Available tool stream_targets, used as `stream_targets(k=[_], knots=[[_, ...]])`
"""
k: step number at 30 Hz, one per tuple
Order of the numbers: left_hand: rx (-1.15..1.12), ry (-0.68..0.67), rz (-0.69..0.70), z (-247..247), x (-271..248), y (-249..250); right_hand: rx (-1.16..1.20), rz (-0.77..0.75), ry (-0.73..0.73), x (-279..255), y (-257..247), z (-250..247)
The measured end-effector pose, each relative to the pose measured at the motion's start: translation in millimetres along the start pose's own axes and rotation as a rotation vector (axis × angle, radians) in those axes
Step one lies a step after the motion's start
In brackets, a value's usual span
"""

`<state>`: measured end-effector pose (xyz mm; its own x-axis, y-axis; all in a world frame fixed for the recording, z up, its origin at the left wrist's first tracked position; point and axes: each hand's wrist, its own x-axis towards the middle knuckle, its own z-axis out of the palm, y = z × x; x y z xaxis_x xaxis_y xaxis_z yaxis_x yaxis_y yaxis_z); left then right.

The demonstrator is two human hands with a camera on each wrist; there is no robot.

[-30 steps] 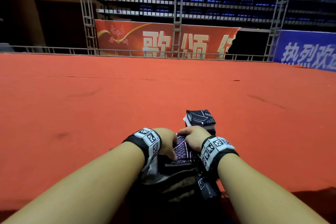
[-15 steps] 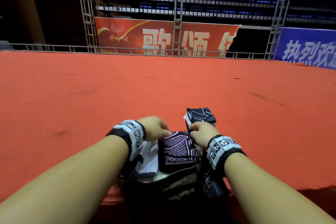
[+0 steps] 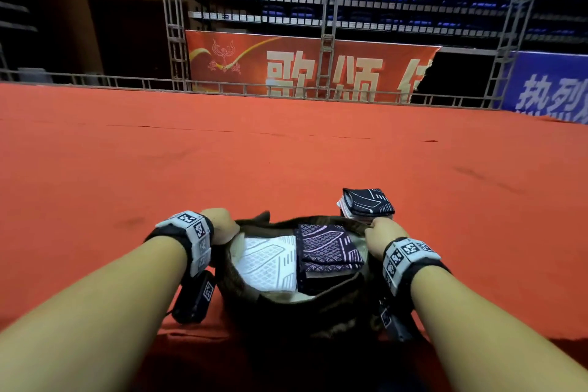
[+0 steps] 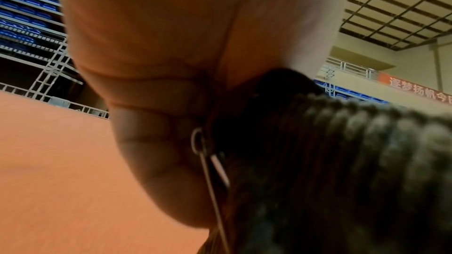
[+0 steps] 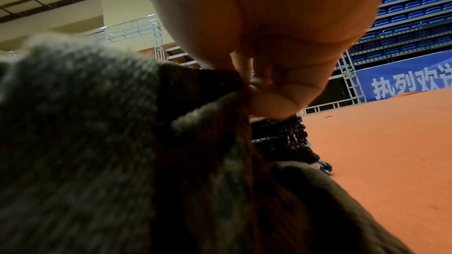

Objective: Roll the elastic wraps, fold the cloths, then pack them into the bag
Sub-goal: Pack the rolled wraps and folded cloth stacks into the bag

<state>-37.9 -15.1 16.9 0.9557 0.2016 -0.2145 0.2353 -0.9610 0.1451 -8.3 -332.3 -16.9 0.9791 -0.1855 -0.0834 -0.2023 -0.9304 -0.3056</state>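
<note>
Our left hand [image 3: 221, 224] and right hand [image 3: 380, 232], which were pressing the purple cloth [image 3: 327, 248] down, now pinch the bag [image 3: 318, 305] rim apart, fingers curled, showing it beside the white cloth [image 3: 270, 261] inside; the folded stack [image 3: 366, 202] still waits.

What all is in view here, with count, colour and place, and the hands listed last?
dark knitted fabric bag: one, brown-black, on the carpet between the wrists, mouth held open
white patterned folded cloth: one, inside the bag, left
dark purple patterned folded cloth: one, inside the bag, right
stack of folded cloths: one, black-and-white on top, on the carpet beyond the bag
red carpet: one, underneath everything
left hand: grips the bag's left rim
right hand: pinches the bag's right rim
</note>
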Motion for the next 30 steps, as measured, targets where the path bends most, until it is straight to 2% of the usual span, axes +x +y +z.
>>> stream_targets(k=[5, 12, 22, 26, 30], knots=[[-0.088, 0.081, 0.01, -7.8, 9.6, -2.7, 0.154, 0.001, 0.181, -2.8, -0.4, -6.6], [-0.276, 0.15, 0.018, -22.2, 4.7, -8.5, 0.259, -0.013, 0.265, -12.6, 3.4, -21.4], [-0.516, 0.249, 0.047, -68.8, -2.4, -8.5, 0.329, -0.053, 0.412, -20.2, -18.7, -76.6], [-0.509, 0.286, 0.044, -75.6, 2.6, -6.8, 0.372, -0.05, 0.445, -20.2, -21.3, -86.3], [-0.306, 0.16, 0.014, -56.7, 5.5, -6.5, 0.233, -0.054, 0.328, -17.7, -16.2, -61.9]])
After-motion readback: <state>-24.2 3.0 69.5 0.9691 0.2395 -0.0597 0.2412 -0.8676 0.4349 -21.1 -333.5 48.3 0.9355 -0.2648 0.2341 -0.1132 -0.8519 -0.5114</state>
